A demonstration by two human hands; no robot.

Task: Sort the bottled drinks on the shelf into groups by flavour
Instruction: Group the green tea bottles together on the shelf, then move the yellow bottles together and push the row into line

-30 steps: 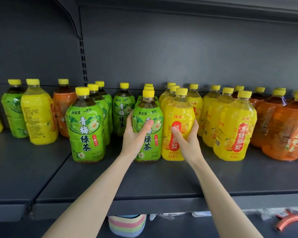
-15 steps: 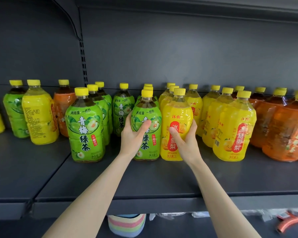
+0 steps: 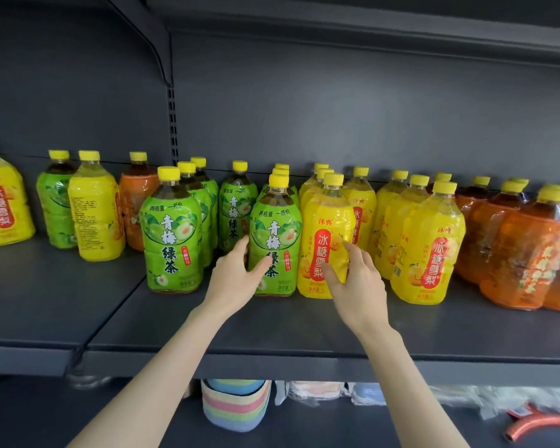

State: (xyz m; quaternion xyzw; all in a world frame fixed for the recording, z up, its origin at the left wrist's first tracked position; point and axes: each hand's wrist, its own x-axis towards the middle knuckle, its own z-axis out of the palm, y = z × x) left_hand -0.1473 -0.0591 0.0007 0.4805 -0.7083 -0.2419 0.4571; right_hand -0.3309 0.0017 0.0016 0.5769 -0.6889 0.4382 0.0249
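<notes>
Large bottles with yellow caps stand on a dark grey shelf [image 3: 272, 331]. My left hand [image 3: 235, 276] loosely holds a green-label tea bottle [image 3: 274, 221] at the front centre, thumb across its front and fingers on its left side. Touching that bottle's right side is a yellow-label pear drink bottle [image 3: 328, 221]. My right hand [image 3: 356, 279] hovers at the yellow bottle's lower right with fingers spread, the fingertips just touching the label. More green bottles [image 3: 172, 227] stand to the left, more yellow ones [image 3: 430, 240] to the right, and orange ones [image 3: 530, 253] at the far right.
On the left shelf section stand a green bottle [image 3: 54, 208], a yellow one [image 3: 94, 211], an orange one [image 3: 135, 205] and another yellow one [image 3: 4, 205] at the edge. Below the shelf are stacked pastel baskets [image 3: 236, 402] and an orange plastic item [image 3: 543, 425].
Both hands have slid down and back from the two front bottles. The right hand's grip on the yellow bottle has opened. The view has shifted, showing more of the left shelf.
</notes>
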